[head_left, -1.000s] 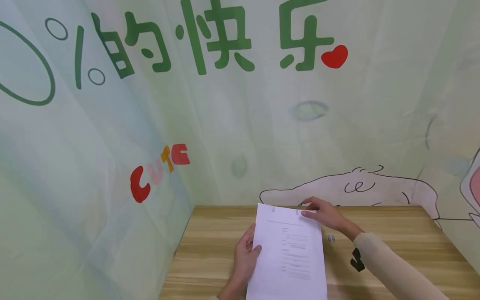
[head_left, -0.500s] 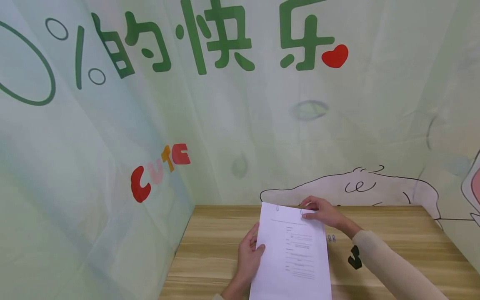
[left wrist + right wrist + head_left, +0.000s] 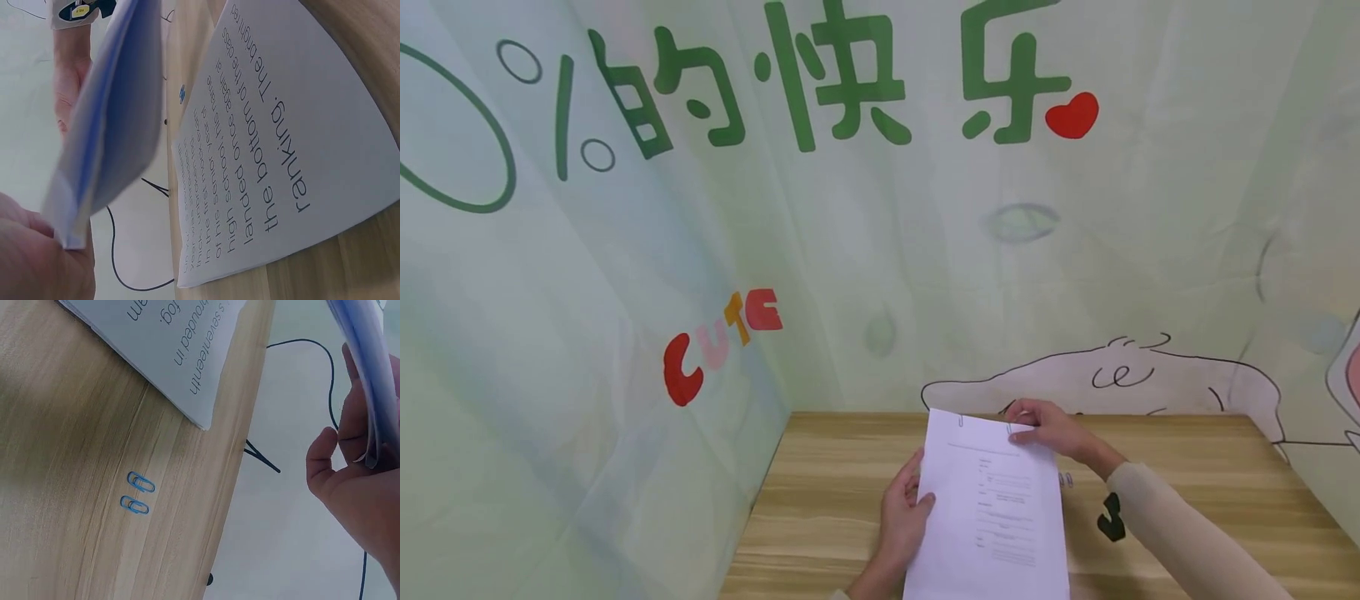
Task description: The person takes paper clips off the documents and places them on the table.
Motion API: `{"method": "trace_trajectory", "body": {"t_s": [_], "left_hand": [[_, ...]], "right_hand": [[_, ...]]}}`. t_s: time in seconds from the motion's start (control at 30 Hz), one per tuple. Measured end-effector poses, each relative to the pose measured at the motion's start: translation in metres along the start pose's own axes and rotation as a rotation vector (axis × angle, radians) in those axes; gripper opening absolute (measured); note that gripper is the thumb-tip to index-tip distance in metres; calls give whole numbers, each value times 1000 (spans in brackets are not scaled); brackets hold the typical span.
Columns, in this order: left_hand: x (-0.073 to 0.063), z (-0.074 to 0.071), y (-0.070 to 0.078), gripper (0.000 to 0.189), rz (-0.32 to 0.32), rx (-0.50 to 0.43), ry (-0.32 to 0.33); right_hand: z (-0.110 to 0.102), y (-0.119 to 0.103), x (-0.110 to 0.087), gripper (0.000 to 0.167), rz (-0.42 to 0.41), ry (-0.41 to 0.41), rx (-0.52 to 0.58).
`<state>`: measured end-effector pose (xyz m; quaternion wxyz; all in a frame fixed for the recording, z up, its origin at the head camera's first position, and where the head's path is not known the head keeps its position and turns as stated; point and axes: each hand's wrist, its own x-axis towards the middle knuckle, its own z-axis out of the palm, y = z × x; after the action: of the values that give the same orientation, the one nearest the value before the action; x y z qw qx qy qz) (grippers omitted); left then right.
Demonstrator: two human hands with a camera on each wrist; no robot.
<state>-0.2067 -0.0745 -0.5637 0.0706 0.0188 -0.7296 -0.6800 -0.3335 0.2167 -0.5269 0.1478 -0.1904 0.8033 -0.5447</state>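
In the head view, a thin stack of printed paper point(image 3: 951, 517) is held up over the table, tilted. Two paper clips sit on its top edge, a left clip point(image 3: 960, 422) and a right clip point(image 3: 1009, 428). My left hand point(image 3: 904, 521) grips the left edge, thumb on the front. With thumb and fingers, my right hand point(image 3: 1060, 433) pinches the top right corner beside the right clip. Both wrist views show the stack edge-on between the fingers. Below it, more printed paper point(image 3: 281, 144) in large type lies on the table.
Two blue paper clips, one upper point(image 3: 140, 482) and one lower point(image 3: 134, 504), lie side by side on the wooden table point(image 3: 827, 467), right of the stack. A fabric backdrop point(image 3: 865, 250) with printed lettering stands behind and to the left. Dark cords point(image 3: 328, 369) show past the table edge.
The held stack and my left hand have shifted slightly to the right. My right hand stays nearly in place at the top right corner.
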Motion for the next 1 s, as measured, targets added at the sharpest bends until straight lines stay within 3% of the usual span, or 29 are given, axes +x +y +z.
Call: {"method": "trace_trajectory", "body": {"t_s": [0.3,0.57,1.0], "left_hand": [[-1,2,-3,73,7,-7,9],[-4,3,-3,73,9,-9,1],[-8,6,0,71,12,-18,-15]], "right_hand": [[0,-4,-2,30,52,2,64],[1,-4,-3,26,40,-52,77],[1,-4,-6,18,21,-90,-13]]}}
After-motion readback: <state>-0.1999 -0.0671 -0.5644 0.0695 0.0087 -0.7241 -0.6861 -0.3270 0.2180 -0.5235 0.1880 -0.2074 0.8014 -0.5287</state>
